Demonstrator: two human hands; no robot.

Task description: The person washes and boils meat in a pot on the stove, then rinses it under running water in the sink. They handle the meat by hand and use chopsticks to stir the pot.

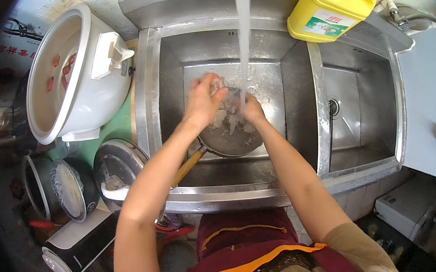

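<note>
Over a deep stainless steel sink basin [299, 102], both of my hands work at a round pan or strainer [235, 146] with a wooden handle [189, 167]. Several pale, translucent pieces [222, 117] lie in it; what they are I cannot tell. My left hand [204, 101] grips a wet, clear-looking clump [217, 84] above the far left rim. At the right side, my right hand [252, 109] is beside the falling water [244, 24], its fingers partly hidden by the stream and blurred.
A large white rice-cooker-like pot [116, 95] with red bits inside stands left. Below it are a lidded pot [118, 163] and a film-covered bowl [69, 189]. A yellow pump jug [330, 6] stands behind the divider. To the right are a smaller basin [345, 121] and a pale board [425, 100].
</note>
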